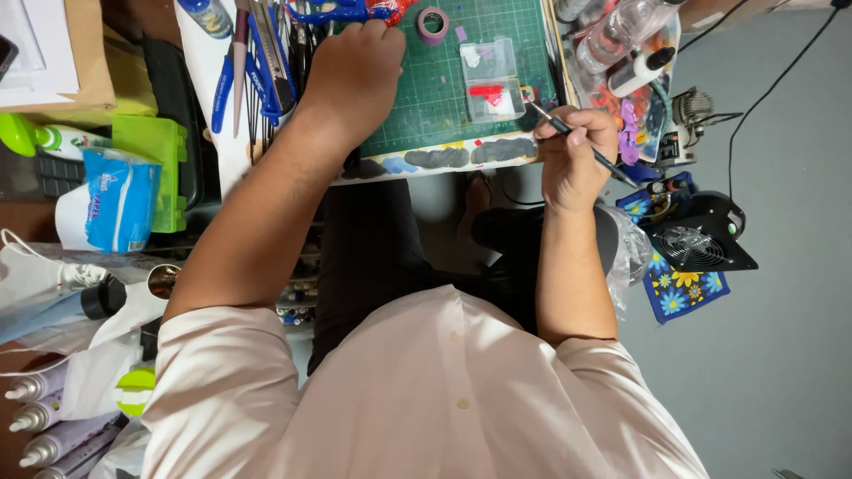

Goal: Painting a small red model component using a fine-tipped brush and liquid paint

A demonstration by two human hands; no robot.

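My right hand (575, 151) grips a thin dark brush or pen-like tool (550, 120), its tip pointing toward a small clear plastic box (491, 80) holding a red piece. That box lies on a green cutting mat (444, 98). My left hand (355, 75) rests fingers-down at the mat's left edge, close to a row of blue-handled tools (266, 66); whether it holds anything is hidden. A purple tape roll (432, 24) sits near the mat's top.
Bottles and clutter (621, 44) crowd the mat's right side. A black fan unit (701, 235) stands on a floral cloth (683, 288) on the grey floor. A green box (151, 146), a wipes pack (120, 200) and spray cans (40, 417) fill the left.
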